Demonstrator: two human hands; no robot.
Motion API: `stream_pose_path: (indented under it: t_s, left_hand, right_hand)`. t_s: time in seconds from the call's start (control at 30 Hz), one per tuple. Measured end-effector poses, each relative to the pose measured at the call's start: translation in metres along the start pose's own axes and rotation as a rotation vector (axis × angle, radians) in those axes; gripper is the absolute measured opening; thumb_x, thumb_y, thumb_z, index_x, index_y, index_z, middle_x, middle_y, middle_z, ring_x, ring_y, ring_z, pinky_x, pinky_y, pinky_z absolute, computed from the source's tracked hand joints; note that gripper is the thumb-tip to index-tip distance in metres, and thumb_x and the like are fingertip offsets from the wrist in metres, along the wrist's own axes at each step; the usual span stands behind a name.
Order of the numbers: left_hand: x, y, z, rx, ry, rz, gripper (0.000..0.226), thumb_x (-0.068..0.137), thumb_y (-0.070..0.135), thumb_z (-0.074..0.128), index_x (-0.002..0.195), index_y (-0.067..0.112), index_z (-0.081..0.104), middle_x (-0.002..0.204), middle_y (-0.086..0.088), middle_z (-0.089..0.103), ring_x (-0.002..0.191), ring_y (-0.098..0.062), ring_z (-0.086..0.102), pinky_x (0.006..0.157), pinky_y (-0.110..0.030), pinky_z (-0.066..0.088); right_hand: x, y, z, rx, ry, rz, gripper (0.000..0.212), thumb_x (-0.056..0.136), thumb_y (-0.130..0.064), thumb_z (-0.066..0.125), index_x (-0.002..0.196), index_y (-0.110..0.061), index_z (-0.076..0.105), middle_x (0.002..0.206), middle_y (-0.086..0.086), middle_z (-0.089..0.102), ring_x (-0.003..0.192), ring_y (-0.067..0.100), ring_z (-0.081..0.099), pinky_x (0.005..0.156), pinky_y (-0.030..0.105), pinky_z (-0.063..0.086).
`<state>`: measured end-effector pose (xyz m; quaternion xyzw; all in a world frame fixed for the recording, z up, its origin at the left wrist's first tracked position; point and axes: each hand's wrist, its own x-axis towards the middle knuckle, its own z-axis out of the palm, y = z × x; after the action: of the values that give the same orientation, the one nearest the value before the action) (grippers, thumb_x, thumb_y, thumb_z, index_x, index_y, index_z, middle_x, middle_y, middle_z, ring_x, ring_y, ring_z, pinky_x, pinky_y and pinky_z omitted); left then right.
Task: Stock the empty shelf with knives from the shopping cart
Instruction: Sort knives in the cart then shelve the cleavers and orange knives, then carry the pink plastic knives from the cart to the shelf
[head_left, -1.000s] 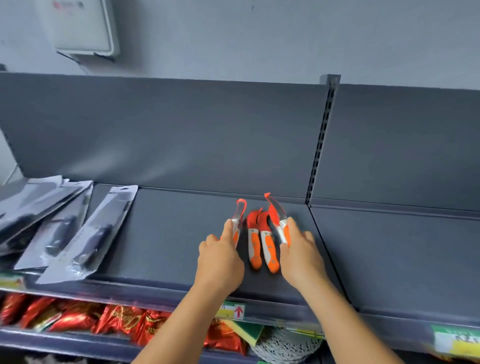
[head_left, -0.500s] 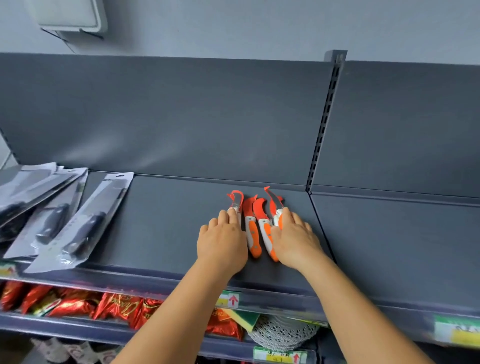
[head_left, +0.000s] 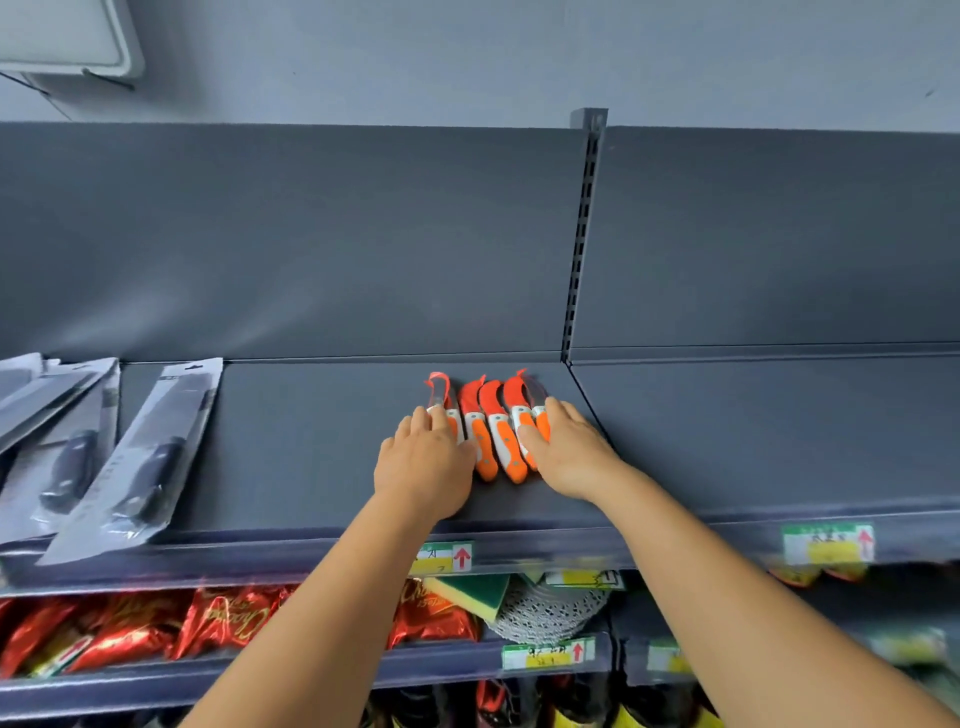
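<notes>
Placing step: left hand (head_left: 423, 460) and right hand (head_left: 569, 452), fingers spread flat, press the orange knives (head_left: 488, 441) together on the shelf (head_left: 311, 457); next, likely fetch more from the cart toward 6 o'clock.

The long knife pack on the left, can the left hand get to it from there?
Probably yes. The left hand lies on the orange knives, and only bare shelf lies between it and the knife pack. Nothing blocks a sideways move.
</notes>
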<state>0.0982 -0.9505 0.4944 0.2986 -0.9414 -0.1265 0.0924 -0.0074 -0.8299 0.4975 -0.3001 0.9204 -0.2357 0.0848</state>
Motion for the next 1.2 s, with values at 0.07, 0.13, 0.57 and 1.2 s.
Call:
stream_pose_path:
  t_s: [0.07, 0.13, 0.57, 1.2]
  left_hand:
    - [-0.007, 0.003, -0.003, -0.01, 0.048, 0.051, 0.045, 0.101, 0.037, 0.027, 0.137, 0.01, 0.035, 0.139, -0.007, 0.042, 0.128, -0.026, 0.038, 0.101, -0.039, 0.034]
    - [-0.015, 0.009, -0.007, -0.019, 0.085, 0.121, 0.044, 0.101, 0.035, 0.027, 0.137, 0.011, 0.035, 0.138, -0.006, 0.043, 0.127, -0.026, 0.04, 0.1, -0.038, 0.035]
    - [-0.114, 0.12, 0.001, -0.294, 0.172, 0.623, 0.054, 0.097, 0.04, 0.041, 0.145, 0.017, 0.035, 0.146, 0.001, 0.041, 0.135, -0.017, 0.035, 0.107, -0.029, 0.031]
    - [-0.362, 0.348, 0.214, -0.096, -0.485, 1.131, 0.058, 0.097, 0.046, 0.037, 0.148, 0.02, 0.029, 0.151, 0.0, 0.034, 0.136, -0.021, 0.034, 0.112, -0.031, 0.027]
  right_hand:
    - [-0.011, -0.001, -0.005, 0.002, 0.041, -0.008, 0.062, 0.099, -0.048, 0.027, 0.149, -0.013, 0.02, 0.156, 0.0, 0.02, 0.138, 0.025, 0.031, 0.108, 0.037, 0.031]
    - [-0.026, -0.001, -0.012, 0.001, 0.077, -0.015, 0.061, 0.1, -0.047, 0.026, 0.151, -0.015, 0.016, 0.159, -0.002, 0.015, 0.142, 0.023, 0.025, 0.111, 0.036, 0.027]
    - [-0.19, 0.077, -0.059, 0.047, 0.476, 0.082, 0.054, 0.1, -0.042, 0.032, 0.15, -0.026, 0.022, 0.156, -0.012, 0.019, 0.143, 0.006, 0.013, 0.116, 0.027, 0.014]
    - [-0.494, 0.355, -0.005, 0.154, 0.443, 0.924, 0.08, 0.08, -0.056, 0.022, 0.145, -0.012, 0.035, 0.148, 0.008, 0.039, 0.135, 0.024, 0.037, 0.111, 0.032, 0.027]
